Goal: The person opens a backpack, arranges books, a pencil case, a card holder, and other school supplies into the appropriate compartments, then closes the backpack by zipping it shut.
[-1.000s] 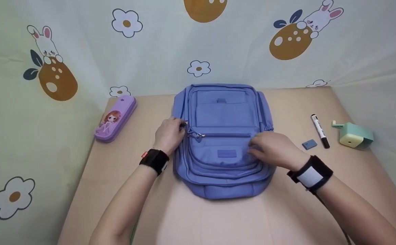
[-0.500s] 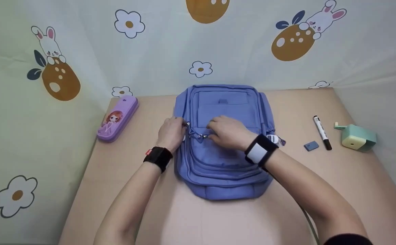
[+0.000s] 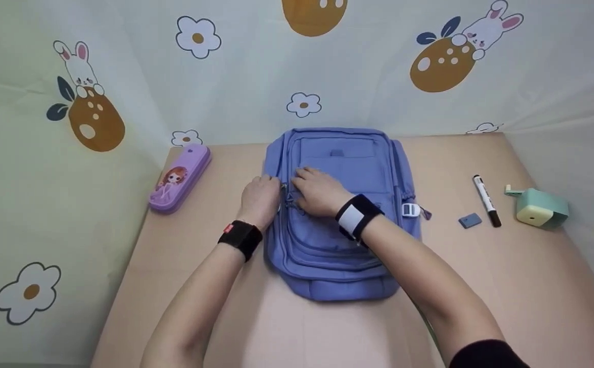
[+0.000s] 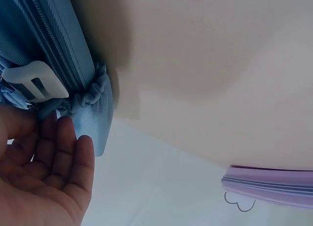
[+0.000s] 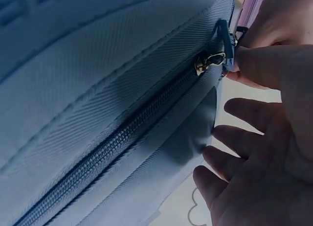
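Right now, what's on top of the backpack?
The right hand and its wristband are over the front of the backpack; the left hand is at its edge. Whatever lies beneath the right hand is covered; the inside is hidden.

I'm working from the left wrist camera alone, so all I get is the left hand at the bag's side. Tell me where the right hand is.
Observer: The head view has the right hand over the front of the blue backpack; close up, its thumb is at a blue zipper pull, though I can't tell how firmly it has it.
Operator: Understood. Now report what lies on the table to the right of the bag.
Observer: In the head view, a white marker with a black cap lies there, between a small blue-grey block and a green-and-yellow sharpener.
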Motion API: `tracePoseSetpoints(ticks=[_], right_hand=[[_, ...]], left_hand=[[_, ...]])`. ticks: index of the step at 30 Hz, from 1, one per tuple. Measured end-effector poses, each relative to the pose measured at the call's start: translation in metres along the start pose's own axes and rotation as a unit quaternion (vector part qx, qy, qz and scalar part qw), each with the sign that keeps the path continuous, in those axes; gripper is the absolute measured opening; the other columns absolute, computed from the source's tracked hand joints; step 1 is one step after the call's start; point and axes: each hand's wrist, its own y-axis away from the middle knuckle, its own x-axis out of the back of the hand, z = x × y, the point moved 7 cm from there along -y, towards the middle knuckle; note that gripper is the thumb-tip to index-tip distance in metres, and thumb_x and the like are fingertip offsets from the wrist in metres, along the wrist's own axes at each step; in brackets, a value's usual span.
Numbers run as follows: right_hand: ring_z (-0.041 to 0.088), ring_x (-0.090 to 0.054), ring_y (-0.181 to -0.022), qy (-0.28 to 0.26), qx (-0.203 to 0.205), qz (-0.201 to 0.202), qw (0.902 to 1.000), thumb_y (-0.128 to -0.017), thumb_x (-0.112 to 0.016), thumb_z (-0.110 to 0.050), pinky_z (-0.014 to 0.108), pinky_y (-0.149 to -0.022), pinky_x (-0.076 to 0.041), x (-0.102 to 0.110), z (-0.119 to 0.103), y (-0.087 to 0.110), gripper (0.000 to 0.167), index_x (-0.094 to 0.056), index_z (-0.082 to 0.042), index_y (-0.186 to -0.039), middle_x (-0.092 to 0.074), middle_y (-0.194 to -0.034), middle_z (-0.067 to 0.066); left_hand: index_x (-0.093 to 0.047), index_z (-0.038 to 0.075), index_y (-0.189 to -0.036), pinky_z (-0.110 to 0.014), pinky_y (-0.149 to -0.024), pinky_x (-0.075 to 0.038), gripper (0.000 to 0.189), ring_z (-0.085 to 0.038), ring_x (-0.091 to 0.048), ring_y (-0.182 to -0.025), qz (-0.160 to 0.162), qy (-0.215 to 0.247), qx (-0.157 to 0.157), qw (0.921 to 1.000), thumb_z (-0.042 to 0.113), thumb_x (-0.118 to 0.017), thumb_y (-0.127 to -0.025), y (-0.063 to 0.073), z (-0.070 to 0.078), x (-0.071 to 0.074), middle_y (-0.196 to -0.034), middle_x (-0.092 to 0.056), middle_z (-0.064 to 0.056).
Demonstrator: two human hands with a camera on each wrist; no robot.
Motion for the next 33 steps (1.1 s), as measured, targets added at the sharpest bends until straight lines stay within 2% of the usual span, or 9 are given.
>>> tracePoseSetpoints(ticks=[4, 11, 20, 23, 29, 33], right_hand=[[0.034, -0.021, -0.153, -0.006, -0.006, -0.005, 1.0, -0.108, -0.049, -0.027, 0.047, -0.123, -0.02, -0.004, 0.002, -0.005, 0.052, -0.043, -0.007, -0.155, -0.029, -0.165, 0.015], [0.034, -0.023, -0.153, 0.005, 0.007, -0.003, 1.0, -0.11, -0.043, -0.025, 0.049, -0.121, -0.027, -0.012, 0.006, -0.008, 0.045, -0.048, -0.016, -0.154, -0.03, -0.165, 0.013], [0.032, -0.02, -0.154, 0.004, -0.005, -0.012, 0.9999, -0.111, -0.04, -0.028, 0.052, -0.12, -0.029, -0.016, 0.009, -0.008, 0.046, -0.045, -0.021, -0.155, -0.027, -0.166, 0.01], [0.031, -0.019, -0.154, 0.007, -0.007, -0.018, 0.9998, -0.111, -0.04, -0.029, 0.052, -0.119, -0.029, -0.016, 0.009, -0.009, 0.046, -0.044, -0.022, -0.156, -0.026, -0.167, 0.009], [0.033, -0.02, -0.154, 0.005, -0.002, -0.018, 0.9998, -0.111, -0.041, -0.03, 0.054, -0.119, -0.03, -0.016, 0.007, -0.009, 0.046, -0.044, -0.022, -0.156, -0.027, -0.166, 0.011], [0.032, -0.02, -0.154, 0.004, -0.005, -0.018, 0.9998, -0.111, -0.039, -0.031, 0.052, -0.12, -0.027, -0.017, 0.009, -0.009, 0.046, -0.044, -0.021, -0.156, -0.026, -0.167, 0.01]], left_hand=[[-0.067, -0.005, -0.1, -0.053, -0.072, -0.055, 0.013, -0.041, -0.064, -0.083, -0.002, 0.0, 0.001, 1.0, 0.007, -0.062, -0.096, -0.001, -0.001, -0.002, -0.094, -0.067, -0.023], [-0.069, -0.001, -0.099, -0.053, -0.074, -0.054, 0.015, -0.039, -0.065, -0.086, -0.016, 0.044, 0.006, 0.9989, 0.012, -0.062, -0.101, 0.0, -0.007, 0.0, -0.095, -0.067, -0.019], [-0.073, 0.005, -0.1, -0.05, -0.071, -0.054, 0.01, -0.034, -0.066, -0.083, -0.005, 0.087, 0.02, 0.996, 0.013, -0.068, -0.098, 0.001, -0.013, 0.003, -0.092, -0.068, -0.013], [-0.073, 0.005, -0.099, -0.049, -0.071, -0.054, 0.01, -0.034, -0.065, -0.083, -0.003, 0.084, 0.012, 0.9964, 0.012, -0.067, -0.098, 0.001, -0.012, 0.004, -0.091, -0.066, -0.013], [-0.071, 0.003, -0.093, -0.049, -0.069, -0.053, 0.009, -0.034, -0.063, -0.082, 0.011, 0.079, -0.026, 0.9965, 0.009, -0.067, -0.098, 0.01, -0.006, 0.012, -0.088, -0.063, -0.013], [-0.069, 0.002, -0.092, -0.05, -0.069, -0.053, 0.009, -0.034, -0.063, -0.082, 0.0, 0.083, -0.042, 0.9956, 0.009, -0.067, -0.097, 0.019, -0.001, 0.016, -0.088, -0.063, -0.013]])
